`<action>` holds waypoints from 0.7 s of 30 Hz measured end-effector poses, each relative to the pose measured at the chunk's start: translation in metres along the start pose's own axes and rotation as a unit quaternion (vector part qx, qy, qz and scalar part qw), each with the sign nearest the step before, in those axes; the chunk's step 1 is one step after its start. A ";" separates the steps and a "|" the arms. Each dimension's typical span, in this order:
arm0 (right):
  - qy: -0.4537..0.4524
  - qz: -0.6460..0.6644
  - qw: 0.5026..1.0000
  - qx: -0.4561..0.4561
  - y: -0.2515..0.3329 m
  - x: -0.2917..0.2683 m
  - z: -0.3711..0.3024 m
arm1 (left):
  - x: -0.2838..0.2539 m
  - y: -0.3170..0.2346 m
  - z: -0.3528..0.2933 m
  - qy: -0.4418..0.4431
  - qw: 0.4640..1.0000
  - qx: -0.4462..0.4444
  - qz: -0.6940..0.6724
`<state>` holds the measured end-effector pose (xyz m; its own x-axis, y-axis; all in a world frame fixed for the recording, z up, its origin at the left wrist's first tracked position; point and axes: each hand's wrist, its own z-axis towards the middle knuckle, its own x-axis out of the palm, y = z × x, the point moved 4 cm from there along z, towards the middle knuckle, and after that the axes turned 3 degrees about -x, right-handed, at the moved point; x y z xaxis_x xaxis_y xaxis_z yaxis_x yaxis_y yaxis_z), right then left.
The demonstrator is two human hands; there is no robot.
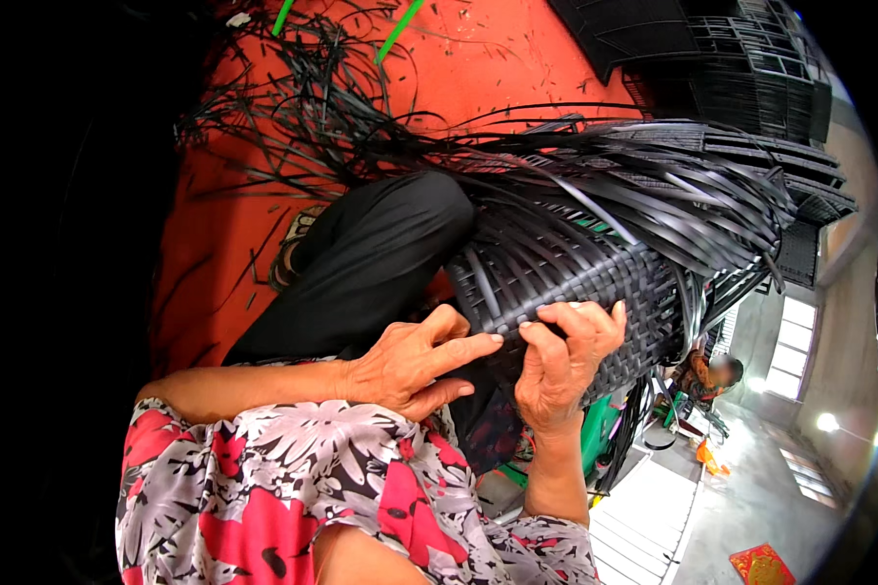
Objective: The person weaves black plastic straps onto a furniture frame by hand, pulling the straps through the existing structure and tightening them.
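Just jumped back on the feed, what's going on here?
Someone's bare left hand and right hand are working together at the near edge of a black woven piece. Long loose strips fan out over its far side, and a tangle of strips lies on the red floor.

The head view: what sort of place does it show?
Probably a weaving workshop: it shows a partly woven black piece, a tangle of loose black strips, and dark frames.
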<state>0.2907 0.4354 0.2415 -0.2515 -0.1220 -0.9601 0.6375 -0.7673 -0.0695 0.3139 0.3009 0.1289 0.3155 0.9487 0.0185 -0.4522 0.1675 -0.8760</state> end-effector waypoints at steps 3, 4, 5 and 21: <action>-0.012 0.001 1.000 -0.016 -0.001 0.001 0.001 | 0.000 -0.002 0.000 0.000 1.000 0.003 0.009; -0.019 0.003 1.000 -0.020 -0.002 0.002 0.001 | 0.000 -0.002 0.000 0.001 1.000 0.001 0.013; -0.021 0.017 1.000 -0.012 -0.002 0.002 0.001 | -0.001 -0.002 0.002 0.004 1.000 0.001 0.021; -0.096 -0.090 0.990 0.057 -0.065 -0.048 0.042 | 0.001 -0.020 0.082 -0.021 0.990 -0.009 0.138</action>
<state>0.2312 0.4647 0.3037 -0.4950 -0.0853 -0.8647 0.4860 -0.8522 -0.1941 0.2553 0.3202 0.1862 0.1477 0.9679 -0.2031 -0.5015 -0.1038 -0.8589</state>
